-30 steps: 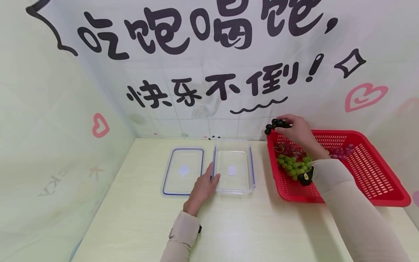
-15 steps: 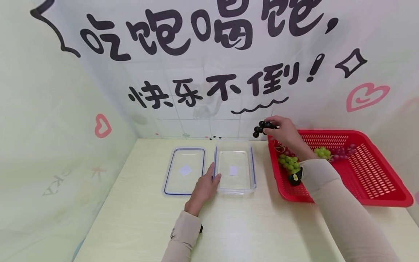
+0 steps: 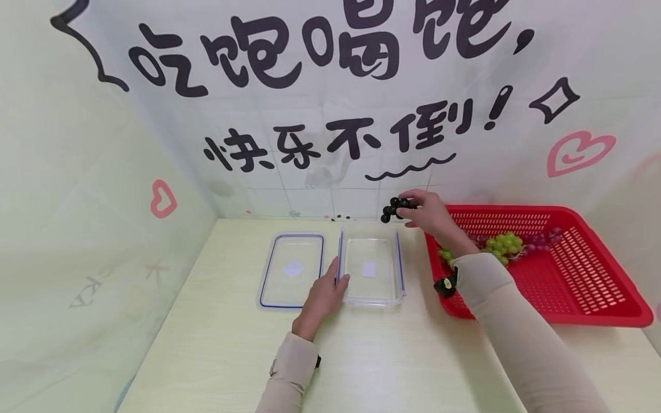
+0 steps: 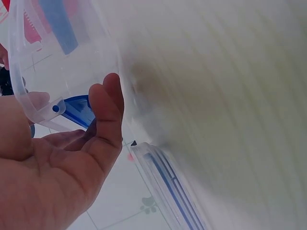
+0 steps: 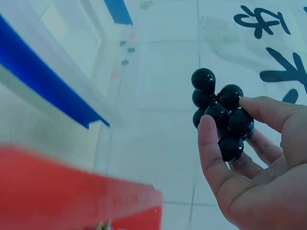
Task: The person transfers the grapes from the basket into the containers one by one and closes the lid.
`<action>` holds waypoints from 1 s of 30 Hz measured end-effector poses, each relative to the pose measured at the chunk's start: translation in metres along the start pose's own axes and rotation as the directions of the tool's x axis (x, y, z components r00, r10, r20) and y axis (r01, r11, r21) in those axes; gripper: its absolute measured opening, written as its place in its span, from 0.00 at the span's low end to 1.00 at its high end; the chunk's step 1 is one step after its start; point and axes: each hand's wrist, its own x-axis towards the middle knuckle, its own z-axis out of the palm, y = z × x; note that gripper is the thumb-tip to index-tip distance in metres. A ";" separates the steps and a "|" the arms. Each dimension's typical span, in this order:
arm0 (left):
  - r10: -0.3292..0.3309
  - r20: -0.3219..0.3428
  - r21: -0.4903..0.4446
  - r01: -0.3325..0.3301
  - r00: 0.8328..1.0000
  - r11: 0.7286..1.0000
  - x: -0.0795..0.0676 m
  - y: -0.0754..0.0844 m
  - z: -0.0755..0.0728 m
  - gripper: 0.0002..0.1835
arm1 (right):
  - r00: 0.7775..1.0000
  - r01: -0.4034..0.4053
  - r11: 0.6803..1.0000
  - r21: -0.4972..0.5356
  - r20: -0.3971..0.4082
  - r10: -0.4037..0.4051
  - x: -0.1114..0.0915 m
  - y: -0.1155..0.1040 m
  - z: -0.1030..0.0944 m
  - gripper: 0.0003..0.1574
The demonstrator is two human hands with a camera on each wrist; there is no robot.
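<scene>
My right hand (image 3: 426,215) pinches a small bunch of black grapes (image 3: 395,207) in the air, near the back right corner of the clear plastic container (image 3: 373,301). In the right wrist view, thumb and fingertips press on the glossy black grapes (image 5: 218,115). My left hand (image 3: 324,293) holds the container's left wall. In the left wrist view, the left hand (image 4: 72,158) has its fingers curled by a blue latch (image 4: 79,110). The container holds only a small pale paper on its floor. Its blue-edged lid (image 3: 291,287) lies flat at the left, beside the left hand.
A red perforated basket (image 3: 558,287) stands on the right, with its wall near the right forearm. Green grapes (image 3: 503,246) and purple grapes (image 3: 542,240) lie in it, partly hidden by the arm. A printed fabric wall (image 3: 310,201) closes the table's back.
My right hand has carried the black grapes leftward from above the basket's left rim towards the container, slightly lower. The left hand stays at the container's wall.
</scene>
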 end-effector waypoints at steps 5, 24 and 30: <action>-0.010 -0.004 -0.002 0.010 1.000 1.000 -0.001 0.001 0.000 0.34 | 1.000 -0.026 0.999 0.039 -0.012 0.027 0.003 0.000 0.014 0.24; -0.009 0.002 -0.006 0.009 1.000 1.000 -0.001 0.000 0.000 0.34 | 0.987 -0.160 0.971 0.178 0.015 0.160 0.012 0.010 0.052 0.26; -0.014 -0.002 -0.021 0.014 1.000 1.000 -0.001 0.000 0.000 0.34 | 0.979 -0.205 0.957 0.205 0.037 0.201 0.017 0.016 0.065 0.26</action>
